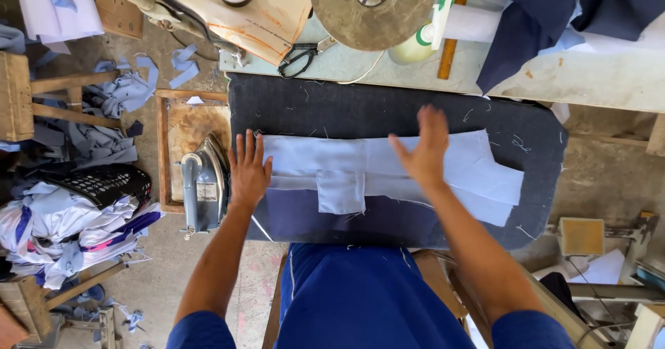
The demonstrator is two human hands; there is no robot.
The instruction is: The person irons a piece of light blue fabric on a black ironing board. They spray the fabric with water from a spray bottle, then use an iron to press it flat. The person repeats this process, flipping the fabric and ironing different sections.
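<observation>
Fingers (244, 148) of your left hand (248, 172) lie spread and flat on the left end of the pale blue fabric piece (388, 172); your right hand (424, 148) hovers open-fingered over its middle. Both forearms reach forward. That fabric stretches across the dark padded surface (388, 113), with an iron (202, 186) just off its left edge.

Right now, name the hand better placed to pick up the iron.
Left. The left hand lies flat on the light blue fabric right beside the iron; the right hand is farther across.
</observation>
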